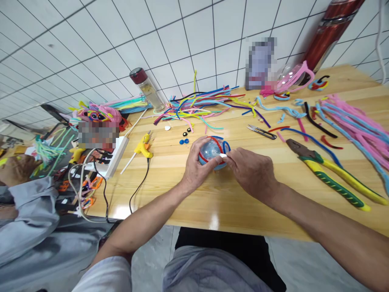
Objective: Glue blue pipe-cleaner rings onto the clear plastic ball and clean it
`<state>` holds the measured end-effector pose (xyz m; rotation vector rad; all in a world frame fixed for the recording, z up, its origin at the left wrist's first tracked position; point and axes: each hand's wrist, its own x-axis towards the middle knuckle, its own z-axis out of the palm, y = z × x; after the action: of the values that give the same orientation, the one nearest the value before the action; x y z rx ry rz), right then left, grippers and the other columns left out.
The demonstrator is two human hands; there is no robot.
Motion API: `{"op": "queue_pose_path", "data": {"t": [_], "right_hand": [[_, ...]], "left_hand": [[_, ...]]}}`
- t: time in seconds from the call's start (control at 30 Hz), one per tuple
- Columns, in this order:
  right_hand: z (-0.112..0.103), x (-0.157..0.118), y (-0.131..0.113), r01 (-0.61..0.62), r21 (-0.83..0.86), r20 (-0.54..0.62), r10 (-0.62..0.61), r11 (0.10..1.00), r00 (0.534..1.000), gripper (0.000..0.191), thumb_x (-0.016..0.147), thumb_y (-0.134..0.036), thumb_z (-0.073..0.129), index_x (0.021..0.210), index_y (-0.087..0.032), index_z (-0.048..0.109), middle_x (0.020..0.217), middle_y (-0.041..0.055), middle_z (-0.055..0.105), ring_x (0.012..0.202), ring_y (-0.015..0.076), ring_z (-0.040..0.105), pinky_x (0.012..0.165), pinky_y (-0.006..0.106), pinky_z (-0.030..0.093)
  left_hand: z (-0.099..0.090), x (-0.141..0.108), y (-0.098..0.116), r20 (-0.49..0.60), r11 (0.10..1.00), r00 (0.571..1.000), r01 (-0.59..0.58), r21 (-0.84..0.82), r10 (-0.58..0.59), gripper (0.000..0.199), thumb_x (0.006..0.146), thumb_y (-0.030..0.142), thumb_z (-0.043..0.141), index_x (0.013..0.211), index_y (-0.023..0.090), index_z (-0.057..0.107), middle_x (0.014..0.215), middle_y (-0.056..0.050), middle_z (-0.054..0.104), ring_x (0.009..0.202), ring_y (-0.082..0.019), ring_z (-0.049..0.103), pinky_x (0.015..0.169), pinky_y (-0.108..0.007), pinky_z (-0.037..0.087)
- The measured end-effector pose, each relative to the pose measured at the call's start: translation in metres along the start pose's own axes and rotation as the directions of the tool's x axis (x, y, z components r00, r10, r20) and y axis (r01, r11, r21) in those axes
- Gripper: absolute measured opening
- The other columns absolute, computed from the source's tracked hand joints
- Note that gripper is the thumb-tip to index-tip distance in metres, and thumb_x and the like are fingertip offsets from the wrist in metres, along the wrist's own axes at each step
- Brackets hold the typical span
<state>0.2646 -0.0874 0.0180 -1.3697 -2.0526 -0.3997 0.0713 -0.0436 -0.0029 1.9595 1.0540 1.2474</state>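
Observation:
A clear round ball (pixel 209 150) wrapped with red and blue pipe cleaners is just above the wooden table (pixel 164 198). My left hand (pixel 197 164) curls around its left side, with the thumb along the lower front. At the ball's right edge, my right hand (pixel 252 168) pinches a small white piece (pixel 223 155) between thumb and forefinger. The white piece touches or nearly touches the ball. A blue loop (pixel 226 146) stands up beside it.
A yellow glue gun (pixel 144 147) with its cord lies left, near a white power strip (pixel 117 158). Pliers (pixel 328 172) and small scissors (pixel 261 132) lie right. Pipe cleaners (pixel 200 103) and a glass bottle (pixel 148 91) are behind. Another person's hand (pixel 18 169) is far left.

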Motion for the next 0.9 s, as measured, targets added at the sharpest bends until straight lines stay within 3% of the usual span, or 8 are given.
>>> {"op": "queue_pose_path", "data": {"t": [0.3, 0.77, 0.9], "right_hand": [[0.0003, -0.0004, 0.0055, 0.072, -0.011, -0.021, -0.072, 0.997, 0.997, 0.038, 0.108, -0.033, 0.046, 0.077, -0.018, 0.063, 0.065, -0.0003, 0.061, 0.058, 0.0124, 0.052, 0.057, 0.028, 0.024], [-0.0044, 0.0004, 0.0057, 0.04, -0.047, 0.033, -0.039, 0.998, 0.999, 0.039, 0.107, -0.029, 0.044, 0.074, -0.018, 0.062, 0.065, 0.001, 0.061, 0.059, 0.0122, 0.05, 0.057, 0.029, 0.022], [-0.0056, 0.0013, 0.0099, 0.1, -0.066, 0.028, -0.098, 0.993, 0.995, 0.034, 0.104, -0.026, 0.048, 0.074, -0.018, 0.063, 0.064, 0.0003, 0.061, 0.056, 0.012, 0.049, 0.057, 0.028, 0.021]], "left_hand": [[-0.0034, 0.0015, -0.0068, 0.06, 0.999, 0.997, 0.039, -0.021, -0.038, 0.071, 0.084, 0.062, 0.075, 0.141, 0.026, 0.054, 0.149, -0.014, 0.056, 0.143, -0.031, 0.051, 0.122, -0.05, 0.04], [-0.0021, 0.0036, -0.0029, 0.049, 0.998, 0.997, -0.067, 0.017, 0.066, 0.06, 0.089, 0.055, 0.074, 0.137, 0.026, 0.055, 0.145, -0.012, 0.058, 0.143, -0.029, 0.051, 0.123, -0.05, 0.039], [-0.0039, 0.004, -0.0009, 0.093, 1.0, 0.996, 0.0, -0.025, 0.003, 0.068, 0.085, 0.059, 0.076, 0.139, 0.025, 0.052, 0.148, -0.013, 0.055, 0.144, -0.03, 0.051, 0.122, -0.05, 0.039]]}}
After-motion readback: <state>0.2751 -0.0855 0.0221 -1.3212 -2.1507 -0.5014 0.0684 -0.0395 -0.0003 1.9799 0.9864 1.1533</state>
